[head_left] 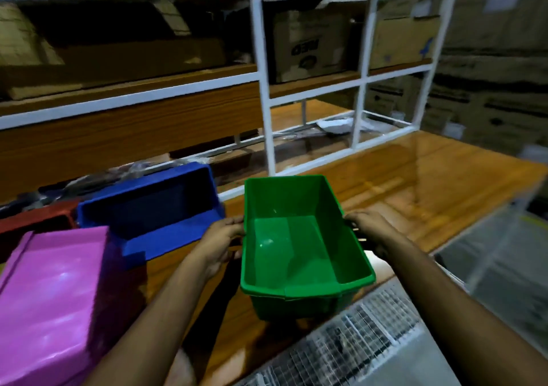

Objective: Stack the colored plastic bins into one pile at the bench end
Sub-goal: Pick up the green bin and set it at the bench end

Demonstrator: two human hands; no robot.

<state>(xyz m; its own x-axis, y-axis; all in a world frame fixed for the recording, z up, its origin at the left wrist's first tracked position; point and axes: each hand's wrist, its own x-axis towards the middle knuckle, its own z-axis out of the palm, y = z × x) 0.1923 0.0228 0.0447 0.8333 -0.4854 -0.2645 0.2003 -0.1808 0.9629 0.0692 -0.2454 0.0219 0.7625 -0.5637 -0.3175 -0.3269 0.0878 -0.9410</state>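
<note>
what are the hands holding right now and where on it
The green bin, gripped by its two long side rims: left hand on the left rim, right hand on the right rim.

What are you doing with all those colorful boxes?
A person is holding the green bin with both hands, the left hand on one long side and the right hand on the other, over the wooden bench. The bin is empty. A blue bin, a pink bin and a red bin sit to the left, not yet in one pile.
</note>
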